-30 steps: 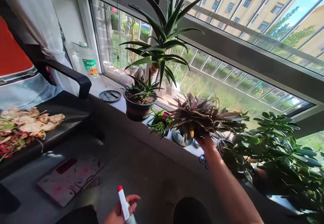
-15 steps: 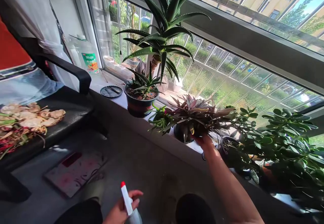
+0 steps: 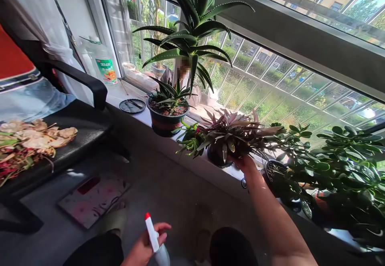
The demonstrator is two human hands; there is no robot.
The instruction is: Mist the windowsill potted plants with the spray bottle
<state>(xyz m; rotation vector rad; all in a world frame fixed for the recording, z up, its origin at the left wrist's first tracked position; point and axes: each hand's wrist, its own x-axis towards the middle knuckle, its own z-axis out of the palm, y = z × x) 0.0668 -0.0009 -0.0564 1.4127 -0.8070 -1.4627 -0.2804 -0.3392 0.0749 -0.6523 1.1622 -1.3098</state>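
Low in the view, my left hand [image 3: 143,245] is closed around a spray bottle [image 3: 153,234] with a white head and a red nozzle tip. Its clear body runs off the bottom edge. My right hand [image 3: 244,163] reaches across to the sill and grips the right side of a dark flowerpot [image 3: 217,156]; leaves hide most of its fingers. A bushy purple-leaved plant [image 3: 233,131] fills that pot. Beside it on the left hangs a small green succulent [image 3: 191,140]. Farther left stands a tall aloe in a dark pot [image 3: 167,121].
Jade plants [image 3: 339,174] crowd the right of the windowsill, near a small black pot [image 3: 273,170]. A round black saucer [image 3: 131,105] and a labelled plastic jug [image 3: 104,63] stand left. Dried plant matter [image 3: 36,142] lies on a black chair [image 3: 90,125]. A floor scale [image 3: 93,198] lies below.
The view has shifted slightly. Both hands keep their holds; the purple plant's leaves sit a little differently above my right hand.
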